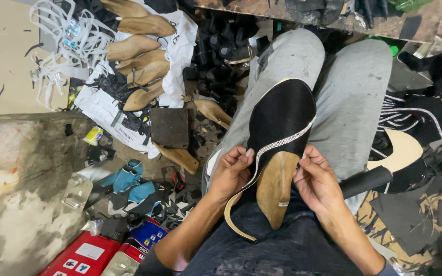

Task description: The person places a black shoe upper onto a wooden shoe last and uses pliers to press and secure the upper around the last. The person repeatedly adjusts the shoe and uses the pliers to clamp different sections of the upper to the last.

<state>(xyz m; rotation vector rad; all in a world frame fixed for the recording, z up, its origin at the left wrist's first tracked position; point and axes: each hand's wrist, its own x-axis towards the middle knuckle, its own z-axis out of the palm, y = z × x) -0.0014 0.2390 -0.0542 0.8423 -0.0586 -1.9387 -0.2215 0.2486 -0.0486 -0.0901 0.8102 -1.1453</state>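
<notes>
From the head view, a black shoe upper already covers the toe of a wooden last on the lap; the left hand and right hand pinch its rhinestone-trimmed edges, heel still bare.

head camera looks steeply down, close over the person's lap.

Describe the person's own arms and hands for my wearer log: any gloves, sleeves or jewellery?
Both the left hand and the right hand are bare: no gloves, rings or watch show. The forearms are uncovered too. Only a sliver of blue-grey sleeve appears at the right elbow; any left sleeve is out of view.
</notes>
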